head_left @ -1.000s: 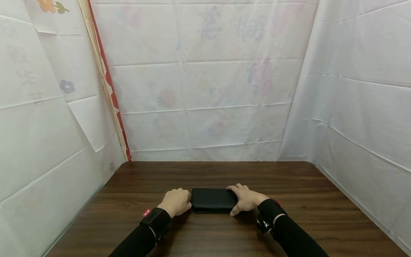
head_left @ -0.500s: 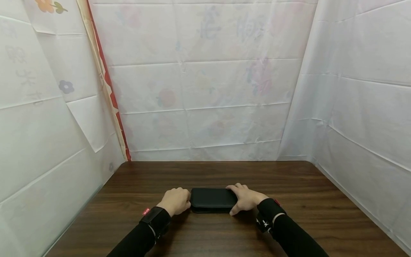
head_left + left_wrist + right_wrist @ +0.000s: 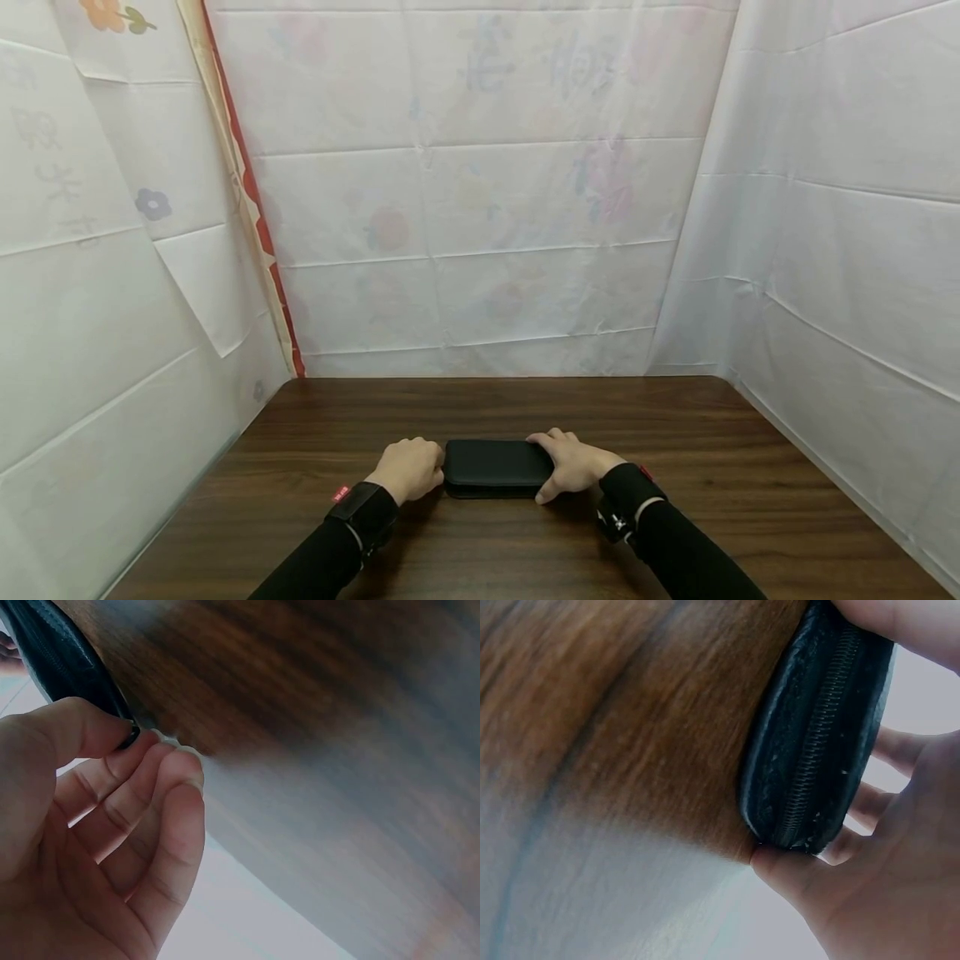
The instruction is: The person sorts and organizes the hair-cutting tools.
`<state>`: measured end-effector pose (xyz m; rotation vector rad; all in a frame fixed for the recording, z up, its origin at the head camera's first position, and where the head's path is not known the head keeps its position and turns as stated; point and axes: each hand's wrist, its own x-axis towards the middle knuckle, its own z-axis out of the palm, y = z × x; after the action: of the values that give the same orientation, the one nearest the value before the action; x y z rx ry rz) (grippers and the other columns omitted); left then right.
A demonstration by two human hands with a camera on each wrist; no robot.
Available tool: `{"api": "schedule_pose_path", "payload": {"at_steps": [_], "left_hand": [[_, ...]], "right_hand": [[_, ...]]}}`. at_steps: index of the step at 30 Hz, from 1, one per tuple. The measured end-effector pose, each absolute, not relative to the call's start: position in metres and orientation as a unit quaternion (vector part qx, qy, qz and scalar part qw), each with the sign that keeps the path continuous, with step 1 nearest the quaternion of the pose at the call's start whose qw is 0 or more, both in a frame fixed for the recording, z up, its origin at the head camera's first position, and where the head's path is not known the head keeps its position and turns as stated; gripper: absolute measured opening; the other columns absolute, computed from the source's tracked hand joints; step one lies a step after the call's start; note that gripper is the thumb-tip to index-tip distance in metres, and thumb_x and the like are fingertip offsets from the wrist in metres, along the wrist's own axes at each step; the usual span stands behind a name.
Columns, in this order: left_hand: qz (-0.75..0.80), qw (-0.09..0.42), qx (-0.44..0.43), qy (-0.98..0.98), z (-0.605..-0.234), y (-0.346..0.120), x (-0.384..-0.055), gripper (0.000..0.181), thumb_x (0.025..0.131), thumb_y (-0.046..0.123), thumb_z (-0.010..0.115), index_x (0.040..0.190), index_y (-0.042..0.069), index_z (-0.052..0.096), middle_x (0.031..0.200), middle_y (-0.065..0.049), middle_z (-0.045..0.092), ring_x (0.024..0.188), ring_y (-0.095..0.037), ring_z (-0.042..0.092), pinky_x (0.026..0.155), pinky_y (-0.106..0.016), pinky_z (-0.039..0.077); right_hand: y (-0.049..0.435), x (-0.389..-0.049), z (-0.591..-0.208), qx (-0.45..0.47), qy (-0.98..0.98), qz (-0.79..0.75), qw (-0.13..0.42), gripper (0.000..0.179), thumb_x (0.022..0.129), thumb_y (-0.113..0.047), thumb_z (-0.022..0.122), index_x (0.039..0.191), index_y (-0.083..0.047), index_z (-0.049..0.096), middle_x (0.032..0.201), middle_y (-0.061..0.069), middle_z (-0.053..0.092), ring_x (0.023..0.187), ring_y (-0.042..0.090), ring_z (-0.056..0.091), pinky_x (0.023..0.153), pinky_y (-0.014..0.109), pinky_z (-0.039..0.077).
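Note:
A black zip-up wallet lies flat on the brown wooden table, its long side running left to right. My right hand grips its right end, thumb at the near edge and fingers spread at the far side. Seen from the right wrist, the zip has its teeth meshed along that end. At the left end, my left hand has its fingers curled. The left wrist view shows its thumb and fingertips pinching a small black zip pull at the wallet's corner. Part of the pull is hidden by the thumb.
White sheets with faint printing hang behind the table, on the left and on the right. A red-and-cream strip runs down the back left corner. Black bands sit on both wrists.
Almost nothing differs. Both hands keep their places at the wallet's two ends, and the whole head view has shifted very slightly.

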<state>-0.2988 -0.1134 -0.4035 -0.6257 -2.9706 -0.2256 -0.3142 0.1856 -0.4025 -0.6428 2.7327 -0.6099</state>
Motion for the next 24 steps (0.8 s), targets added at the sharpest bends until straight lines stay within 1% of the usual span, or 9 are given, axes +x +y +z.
{"api": "schedule_pose_path", "payload": {"at_steps": [13,21,24], "left_hand": [[-0.071,0.054,-0.203,-0.975,-0.4069,-0.1144,-0.3014,0.009,0.088,0.012,0.074,0.08,0.012,0.069,0.076,0.001,0.061,0.065,-0.017,0.05,0.063,-0.039,0.047],[-0.063,0.06,-0.211,-0.974,-0.4034,-0.1122,-0.3022,0.018,0.087,0.01,0.072,0.072,0.014,0.062,0.071,0.001,0.055,0.063,-0.016,0.047,0.061,-0.038,0.044],[-0.063,0.058,-0.209,-0.974,-0.4035,-0.1126,-0.3013,0.019,0.087,0.009,0.071,0.072,0.015,0.062,0.07,0.002,0.054,0.062,-0.016,0.046,0.061,-0.037,0.043]], "right_hand": [[0.185,-0.314,-0.4021,-0.219,0.942,-0.213,0.136,0.092,0.076,-0.03,0.089,0.153,-0.014,0.042,0.14,0.008,0.046,0.128,0.032,0.042,0.101,0.054,0.041],[0.1858,-0.3161,-0.4019,-0.219,0.943,-0.209,0.137,0.092,0.076,-0.031,0.089,0.153,-0.014,0.042,0.144,0.009,0.044,0.132,0.033,0.041,0.103,0.054,0.041],[0.1854,-0.3156,-0.402,-0.221,0.942,-0.21,0.139,0.092,0.076,-0.031,0.088,0.153,-0.014,0.042,0.144,0.009,0.044,0.132,0.033,0.041,0.103,0.054,0.041]]}}
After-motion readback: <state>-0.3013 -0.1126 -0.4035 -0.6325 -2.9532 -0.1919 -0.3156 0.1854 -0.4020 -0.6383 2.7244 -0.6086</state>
